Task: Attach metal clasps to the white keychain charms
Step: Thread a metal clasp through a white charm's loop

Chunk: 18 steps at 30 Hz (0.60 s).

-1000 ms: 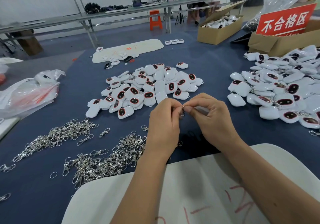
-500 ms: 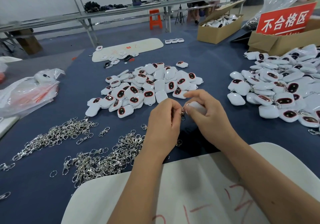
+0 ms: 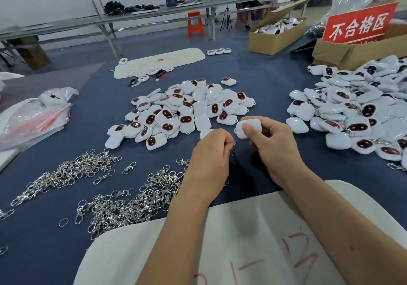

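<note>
Both grips are busy just in front of the middle heap of charms (image 3: 189,108). Right hand (image 3: 271,143) pinches one white charm (image 3: 248,128) between thumb and curled fingers, its small loop pointing toward the other hand. Left hand (image 3: 211,154) has its fingers curled round a metal clasp (image 3: 233,149), of which only a little silver shows past the fingertips; how the clasp's ring sits inside that grip cannot be told.

Clasp and charm are close but apart, so the joining looks not yet done.

Likely troubles, as I judge them:
- The ring may miss the charm's loop. The loop is tiny, and the left hand's own fingers hide most of the clasp from view.
- The charm is smooth and rounded, so a pinch at its edge could let it twist or pop out while the ring is being pushed through.
- A ring only partly threaded could slip off once the charm joins the finished heap (image 3: 352,112), well to the right of the middle heap.
- A dropped clasp would fall among the loose clasps (image 3: 123,201) on the blue counter (image 3: 264,79), on the near left of the middle heap, and tangle there.
- A dropped charm could land in the middle heap and be lost among the undone ones.
</note>
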Motion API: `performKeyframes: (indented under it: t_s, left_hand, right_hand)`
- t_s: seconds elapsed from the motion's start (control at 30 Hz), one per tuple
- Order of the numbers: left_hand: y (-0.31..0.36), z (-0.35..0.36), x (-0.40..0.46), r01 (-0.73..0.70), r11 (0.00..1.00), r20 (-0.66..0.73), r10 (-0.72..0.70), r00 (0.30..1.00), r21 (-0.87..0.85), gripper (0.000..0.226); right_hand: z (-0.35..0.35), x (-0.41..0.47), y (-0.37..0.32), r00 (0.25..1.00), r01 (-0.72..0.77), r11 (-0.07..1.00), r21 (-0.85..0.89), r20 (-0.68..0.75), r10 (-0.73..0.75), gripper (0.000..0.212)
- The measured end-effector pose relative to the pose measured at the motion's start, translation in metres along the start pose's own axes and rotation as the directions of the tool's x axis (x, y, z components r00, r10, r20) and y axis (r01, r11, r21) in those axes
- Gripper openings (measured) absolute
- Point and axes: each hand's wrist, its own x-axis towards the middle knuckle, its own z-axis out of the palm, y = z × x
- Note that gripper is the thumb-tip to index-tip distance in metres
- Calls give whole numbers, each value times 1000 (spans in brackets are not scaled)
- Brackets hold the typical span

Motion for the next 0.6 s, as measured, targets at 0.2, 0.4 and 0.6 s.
performKeyframes:
  t_s: [0.2, 0.4, 0.6]
  left_hand:
    - [1, 0, 0, 16, 1000, 21, -16, 1000, -8, 16]
    - [0, 0, 0, 31, 999, 27, -31, 999, -18, 16]
    - [-2, 2, 0, 30, 999, 43, -29, 999, -19, 19]
  right_hand:
    - [7, -1, -1, 999, 39, 991, -130, -27, -43, 9]
    - [8, -3, -4, 996, 83, 987, -135, -22, -87, 19]
    - [7, -2, -4, 995, 95, 988, -124, 7, -95, 22]
